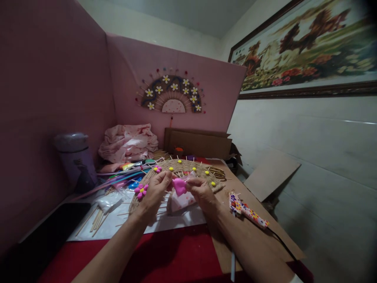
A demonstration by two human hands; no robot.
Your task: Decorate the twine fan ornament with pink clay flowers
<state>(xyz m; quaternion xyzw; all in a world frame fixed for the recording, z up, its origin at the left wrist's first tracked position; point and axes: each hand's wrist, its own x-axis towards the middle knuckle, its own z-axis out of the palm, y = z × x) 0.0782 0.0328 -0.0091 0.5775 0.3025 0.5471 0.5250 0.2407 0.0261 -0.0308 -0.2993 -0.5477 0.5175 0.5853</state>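
A bright pink lump of modelling clay (180, 186) is stretched between my two hands, above a twine-wrapped fan (188, 166). My left hand (157, 190) pinches its left side between thumb and fingers. With closed fingertips, my right hand (204, 193) grips the right side. Thin sticks poke out of the fan, and several yellow clay dots (207, 173) sit along its arc. On its left part is a pink flower with a yellow centre (141, 191); a partial pink flower (158, 169) lies higher up. The patterned inner half-circle (182, 202) is partly behind my hands.
A glue gun with flowered wrapping (247, 212) and its cord lie on cardboard at right. Loose sticks (99, 221), a plastic bag (108, 202) and a dark flat device (55, 222) are at left. Behind stand a tumbler (75, 163), bunched pink cloth (129, 142) and a finished-looking fan (173, 92).
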